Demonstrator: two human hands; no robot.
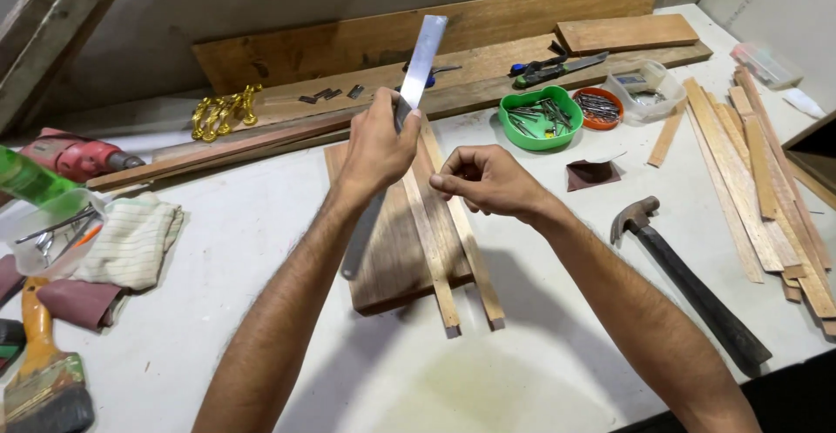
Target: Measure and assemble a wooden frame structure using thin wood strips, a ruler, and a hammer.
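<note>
The left hand [376,144] has its fingers wrapped tight around the middle of a flat metal ruler [421,59], a thin, smooth strip of dull grey steel with straight edges. The ruler is held above a dark wooden board [394,250] and tilted, its long axis running from the lower left near the forearm up to the right, with its squared top end pointing toward the far wall. The right hand [488,181] hovers just beside it, fingers curled in and pinched narrow; whether anything small sits between them cannot be told.

The rectangular board lies flat on the pale, smooth surface [540,355]. Two thin pale wooden strips [453,250] lie along its right side, running lengthwise toward the person and overhanging its near edge.

To the right rests a claw hammer [688,285] with a dark handle. Farther back sits a round green plastic bowl [540,120] of nails. At the right edge lies a loose pile of rough wooden slats [766,181]. A striped cloth [131,241] lies crumpled at the left.
</note>
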